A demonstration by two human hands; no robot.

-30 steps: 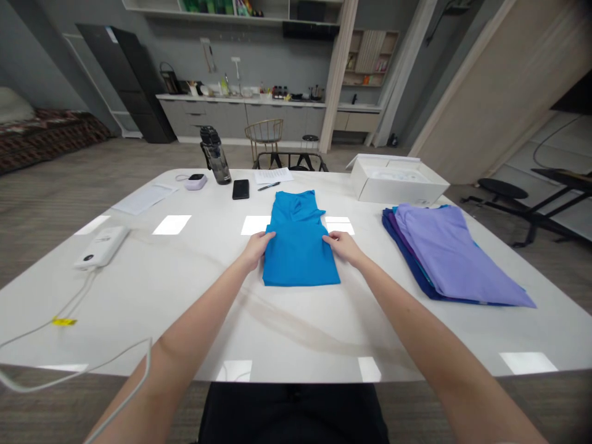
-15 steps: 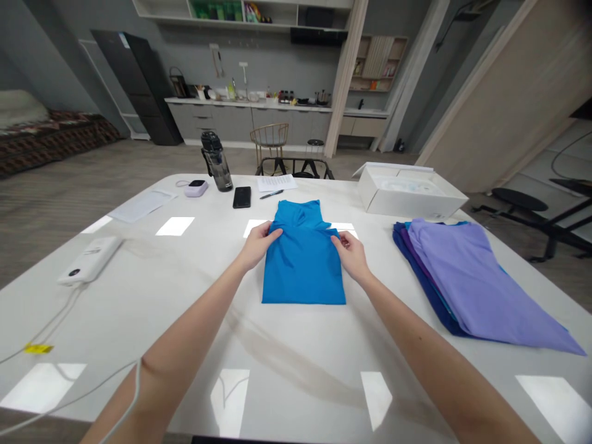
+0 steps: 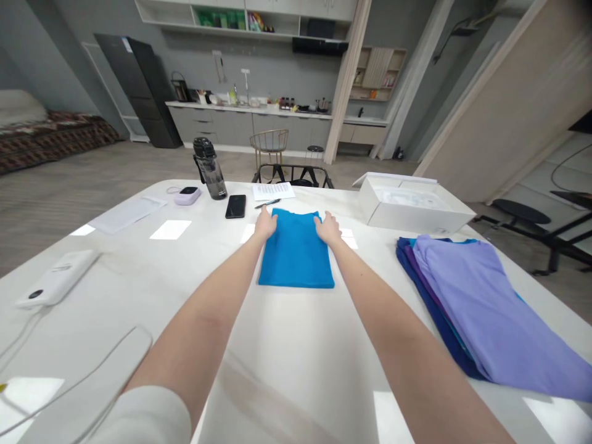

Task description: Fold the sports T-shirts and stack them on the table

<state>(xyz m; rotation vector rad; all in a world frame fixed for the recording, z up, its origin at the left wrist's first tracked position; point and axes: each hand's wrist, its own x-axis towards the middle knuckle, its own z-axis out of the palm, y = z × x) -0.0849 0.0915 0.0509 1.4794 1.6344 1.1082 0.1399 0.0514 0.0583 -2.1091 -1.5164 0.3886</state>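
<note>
Left hand [image 3: 265, 224] and right hand [image 3: 328, 229] have moved onward to the far corners of a bright-blue folded fabric garment [image 3: 296, 256], now more compact; whether either grips it, cannot tell. Garment flat, midway across glossy white table [image 3: 296, 345], nearer far edge. Far right corner: open white rectangular cardboard box [image 3: 419, 216], pale contents [image 3: 409, 198] indistinct.

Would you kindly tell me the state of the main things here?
Blue cloth: folded flat
Left hand: touching blue cloth
Right hand: touching blue cloth
Clothes pile: stacked
Box: lid open
Bottle: standing, lid on
Phone: lying flat, screen dark
Pen: lying flat
Power bank: cable attached
</note>
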